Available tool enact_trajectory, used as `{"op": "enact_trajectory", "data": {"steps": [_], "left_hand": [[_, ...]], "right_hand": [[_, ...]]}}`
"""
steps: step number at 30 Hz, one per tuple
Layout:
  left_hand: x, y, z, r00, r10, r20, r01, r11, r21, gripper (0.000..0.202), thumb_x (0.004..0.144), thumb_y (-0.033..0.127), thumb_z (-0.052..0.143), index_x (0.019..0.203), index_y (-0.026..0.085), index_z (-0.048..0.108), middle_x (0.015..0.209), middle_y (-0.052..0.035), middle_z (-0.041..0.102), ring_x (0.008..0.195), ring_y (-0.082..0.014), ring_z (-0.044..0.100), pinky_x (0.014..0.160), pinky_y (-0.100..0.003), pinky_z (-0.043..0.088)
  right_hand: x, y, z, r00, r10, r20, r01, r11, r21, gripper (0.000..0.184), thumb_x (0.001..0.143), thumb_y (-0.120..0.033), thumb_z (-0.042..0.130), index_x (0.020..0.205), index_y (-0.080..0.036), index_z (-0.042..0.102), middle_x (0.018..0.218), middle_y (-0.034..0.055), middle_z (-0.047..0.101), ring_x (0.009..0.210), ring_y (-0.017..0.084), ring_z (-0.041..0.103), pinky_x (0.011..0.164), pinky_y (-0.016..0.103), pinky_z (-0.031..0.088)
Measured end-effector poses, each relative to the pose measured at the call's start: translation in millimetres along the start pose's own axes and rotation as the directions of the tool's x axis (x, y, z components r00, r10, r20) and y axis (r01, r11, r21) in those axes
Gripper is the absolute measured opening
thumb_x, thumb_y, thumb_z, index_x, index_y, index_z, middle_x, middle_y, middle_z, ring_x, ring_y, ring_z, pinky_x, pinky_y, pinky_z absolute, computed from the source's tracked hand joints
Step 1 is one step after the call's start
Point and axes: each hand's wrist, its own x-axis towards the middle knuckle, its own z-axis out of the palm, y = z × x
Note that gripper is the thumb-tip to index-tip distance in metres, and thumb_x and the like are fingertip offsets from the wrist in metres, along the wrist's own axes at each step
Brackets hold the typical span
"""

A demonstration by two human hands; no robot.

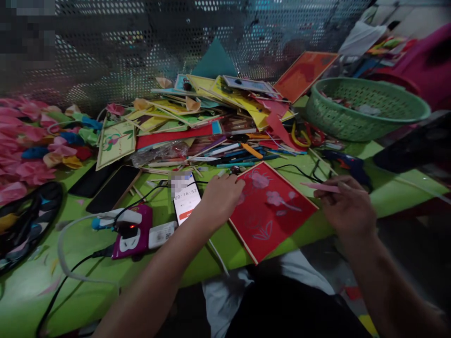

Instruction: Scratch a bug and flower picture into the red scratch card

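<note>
A red card (260,218) with thin wooden strips along some edges lies tilted at the front of the green table. Pink flowers and pale outlines of leaves are drawn on it. My left hand (223,195) is at its upper left edge, fingers curled and closed over that edge; the fingertips are partly hidden. Right of the card, my right hand (347,206) grips a slim pink pencil (322,187), its tip pointing left above the card's right corner. A phone (185,197) showing a timer lies beside my left forearm.
Behind lies a heap of coloured cards (211,98), pens and sticks. A green basket (366,110) stands back right, near a glue gun (347,164). At left are a purple power strip (134,234) with cables, two dark phones (112,188) and pink paper petals (21,150).
</note>
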Motion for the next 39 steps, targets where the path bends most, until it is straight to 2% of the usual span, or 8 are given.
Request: {"op": "enact_trajectory", "data": {"steps": [5,14,17,20,22,24,30,39], "left_hand": [[-1,-4,-3.6,1.0,-0.018,-0.024,0.019,0.999,0.026,0.027,0.095,0.005,0.054,0.115,0.016,0.068,0.112,-0.0113,0.071,0.109,-0.0271,0.068,0.087,-0.039,0.052],[-5,-10,0.5,0.996,-0.06,-0.064,0.062,0.998,0.029,0.033,0.098,0.01,0.053,0.125,0.02,0.07,0.111,-0.012,0.067,0.108,-0.0288,0.065,0.086,-0.04,0.051],[-5,-13,3.6,0.996,-0.065,-0.063,0.067,0.997,0.023,0.035,0.1,0.013,0.052,0.128,0.022,0.07,0.11,-0.0112,0.065,0.109,-0.029,0.063,0.086,-0.04,0.051],[-6,-17,6.5,0.996,-0.068,-0.061,0.067,0.998,-0.008,0.037,0.101,0.014,0.052,0.131,0.025,0.069,0.109,-0.0098,0.064,0.109,-0.0293,0.062,0.085,-0.04,0.051],[-6,-19,8.0,0.995,-0.078,-0.062,0.075,0.996,-0.042,0.038,0.1,0.014,0.051,0.132,0.026,0.069,0.111,-0.01,0.062,0.109,-0.029,0.061,0.085,-0.039,0.051],[-6,-19,8.4,0.995,-0.085,-0.059,0.08,0.994,-0.077,0.038,0.1,0.014,0.051,0.132,0.026,0.07,0.113,-0.0104,0.061,0.109,-0.0284,0.059,0.085,-0.038,0.051],[-7,-14,4.5,0.995,-0.094,-0.033,0.091,0.992,-0.088,0.039,0.102,0.014,0.049,0.133,0.026,0.069,0.114,-0.0101,0.061,0.11,-0.0276,0.059,0.087,-0.037,0.051],[-4,-8,-1.2,0.996,-0.086,0.004,0.086,0.996,0.001,0.037,0.102,0.018,0.053,0.136,0.024,0.068,0.111,-0.0116,0.065,0.107,-0.029,0.065,0.087,-0.04,0.051]], "right_hand": [[-2,-1,4,1.0,-0.011,0.018,0.011,0.999,-0.032,0.009,0.066,-0.028,0.082,0.07,-0.021,0.078,0.064,0.0013,0.069,0.053,0.014,0.066,0.046,0.025,0.037],[-23,-6,19,0.983,0.075,0.167,-0.036,0.973,-0.228,0.014,0.064,-0.026,0.088,0.078,-0.023,0.086,0.074,0.0028,0.077,0.057,0.013,0.062,0.052,0.023,0.046],[-37,-21,29,0.966,0.127,0.227,-0.05,0.947,-0.316,0.013,0.067,-0.028,0.09,0.078,-0.023,0.086,0.076,0.0037,0.077,0.065,0.017,0.067,0.056,0.026,0.048],[-50,-46,40,0.965,0.048,0.256,0.098,0.845,-0.526,0.013,0.075,-0.036,0.089,0.083,-0.026,0.086,0.078,0.0033,0.078,0.071,0.02,0.067,0.059,0.029,0.046],[-55,-62,46,0.978,0.015,0.209,0.108,0.82,-0.562,0.02,0.073,-0.044,0.089,0.081,-0.026,0.085,0.075,0.0041,0.078,0.065,0.019,0.062,0.051,0.03,0.038],[-55,-68,51,0.982,0.007,0.186,0.09,0.856,-0.509,0.03,0.068,-0.053,0.091,0.077,-0.026,0.085,0.075,0.0059,0.079,0.065,0.022,0.064,0.05,0.031,0.04],[-47,-34,55,0.919,0.185,0.349,-0.08,0.952,-0.294,0.023,0.07,-0.045,0.094,0.08,-0.026,0.087,0.079,0.0051,0.079,0.071,0.019,0.071,0.058,0.024,0.051],[-46,-3,54,0.872,0.282,0.401,-0.156,0.935,-0.32,0.021,0.072,-0.036,0.093,0.074,-0.022,0.078,0.064,-0.0009,0.066,0.054,0.011,0.053,0.049,0.023,0.038]]}}
